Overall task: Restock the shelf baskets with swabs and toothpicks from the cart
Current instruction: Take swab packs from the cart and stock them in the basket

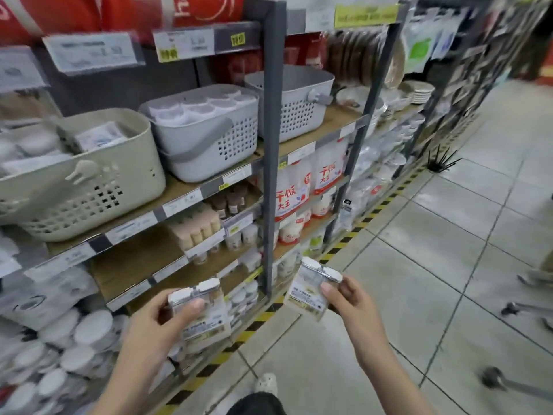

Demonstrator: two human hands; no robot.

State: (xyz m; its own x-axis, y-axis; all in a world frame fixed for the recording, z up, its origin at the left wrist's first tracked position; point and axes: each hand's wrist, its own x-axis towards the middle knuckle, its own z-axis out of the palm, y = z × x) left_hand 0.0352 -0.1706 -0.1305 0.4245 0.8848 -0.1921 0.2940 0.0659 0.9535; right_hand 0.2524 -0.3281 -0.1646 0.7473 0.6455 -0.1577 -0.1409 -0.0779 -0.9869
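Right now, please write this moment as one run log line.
left hand: holds pack | right hand: holds second pack | baskets: on shelf, not reached | stage: carrying packs to shelf

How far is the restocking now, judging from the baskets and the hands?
Done: the grey basket already looks full of round containers, and the beige basket holds packets. In hand: the left hand and right hand each grip one clear box. Left: both boxes must still go into a basket.

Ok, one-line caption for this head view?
Left hand and right hand each hold a small clear pack below the shelf baskets.
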